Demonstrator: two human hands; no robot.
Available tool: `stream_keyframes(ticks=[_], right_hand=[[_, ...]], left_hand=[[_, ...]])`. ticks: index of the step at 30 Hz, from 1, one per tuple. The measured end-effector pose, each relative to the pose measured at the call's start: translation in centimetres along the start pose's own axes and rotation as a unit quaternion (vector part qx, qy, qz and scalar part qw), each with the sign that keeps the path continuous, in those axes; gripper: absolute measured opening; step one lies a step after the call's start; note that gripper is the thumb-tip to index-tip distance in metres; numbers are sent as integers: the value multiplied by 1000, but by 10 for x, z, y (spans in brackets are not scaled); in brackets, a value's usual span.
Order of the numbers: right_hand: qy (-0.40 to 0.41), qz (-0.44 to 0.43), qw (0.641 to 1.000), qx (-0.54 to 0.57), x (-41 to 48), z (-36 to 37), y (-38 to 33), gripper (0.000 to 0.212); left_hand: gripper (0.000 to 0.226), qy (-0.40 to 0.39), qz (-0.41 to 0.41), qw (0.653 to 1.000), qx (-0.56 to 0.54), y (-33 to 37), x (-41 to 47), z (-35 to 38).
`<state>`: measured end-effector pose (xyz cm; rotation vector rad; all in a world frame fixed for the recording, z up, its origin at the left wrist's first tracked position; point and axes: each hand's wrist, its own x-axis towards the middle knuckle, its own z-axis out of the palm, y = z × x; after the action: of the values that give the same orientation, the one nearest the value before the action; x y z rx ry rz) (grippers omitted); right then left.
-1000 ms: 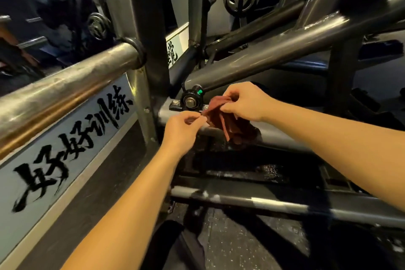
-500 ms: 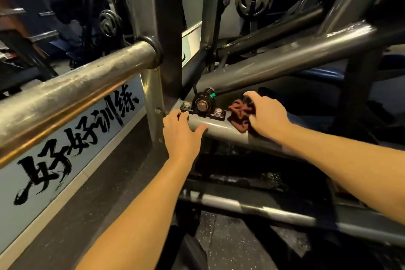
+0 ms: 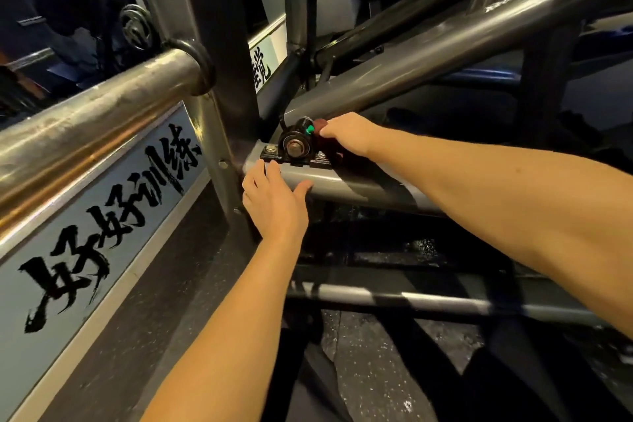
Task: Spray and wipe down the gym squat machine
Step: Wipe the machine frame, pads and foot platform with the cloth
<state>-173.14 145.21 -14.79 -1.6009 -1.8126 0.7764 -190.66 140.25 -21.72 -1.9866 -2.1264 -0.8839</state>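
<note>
The squat machine's grey steel frame fills the view, with a horizontal grey beam [image 3: 342, 183] in the middle. A black pivot bearing [image 3: 295, 144] is bolted on top of that beam. My right hand [image 3: 346, 135] holds a dark red cloth [image 3: 329, 146] against the right side of the bearing; most of the cloth is hidden under the hand. My left hand [image 3: 274, 202] rests flat on the beam's front face, just below and left of the bearing, fingers straight. No spray bottle is in view.
A thick steel rail [image 3: 96, 127] runs from the left into a grey upright post [image 3: 219, 55]. Below it hangs a pale sign [image 3: 102, 209] with black brush characters. A slanted grey tube [image 3: 428, 58] rises right. A lower crossbar [image 3: 428, 301] lies above speckled black flooring.
My right hand slid the cloth left along the beam up against the bearing. My left hand let go of the cloth a second ago and now lies flat on the beam.
</note>
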Motion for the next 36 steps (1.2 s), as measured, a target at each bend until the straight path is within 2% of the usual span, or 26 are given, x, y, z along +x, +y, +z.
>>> stream_keyframes(ticks=[5, 9, 11, 13, 15, 17, 21, 26, 29, 32, 36], right_hand=[[-27, -24, 997, -73, -3, 3, 17, 22], [-12, -13, 996, -82, -40, -17, 58, 28], [9, -14, 992, -126, -66, -27, 83, 34], [40, -18, 983, -180, -93, -28, 100, 48], [74, -50, 968, -236, -108, -18, 106, 55], [96, -95, 960, -245, -105, 0, 93, 49], [72, -158, 953, -247, -79, 42, 58, 51], [96, -249, 919, -290, -110, 23, 116, 46], [130, -241, 908, -318, -140, 15, 148, 43], [145, -226, 912, -311, -132, 29, 134, 43], [76, -213, 933, -281, -89, 33, 77, 47]], left_hand=[[70, -6, -9, 1000, -5, 0, 0, -4], [69, 13, 6, 1000, -15, -3, -2, -4], [67, 20, 11, 1000, -11, -4, -2, -2], [65, 21, 9, 1000, -14, -4, -3, 0], [64, 24, 8, 1000, -15, -3, -4, 2], [65, 25, 9, 1000, -10, -4, -3, 2], [67, 30, 21, 999, 0, -11, 0, 1], [66, 32, 20, 999, -21, -11, -2, 3], [64, 28, 23, 999, -26, -9, -4, 4], [65, 23, 23, 999, -18, -7, -5, 3], [64, -24, 15, 999, 18, -6, -3, -11]])
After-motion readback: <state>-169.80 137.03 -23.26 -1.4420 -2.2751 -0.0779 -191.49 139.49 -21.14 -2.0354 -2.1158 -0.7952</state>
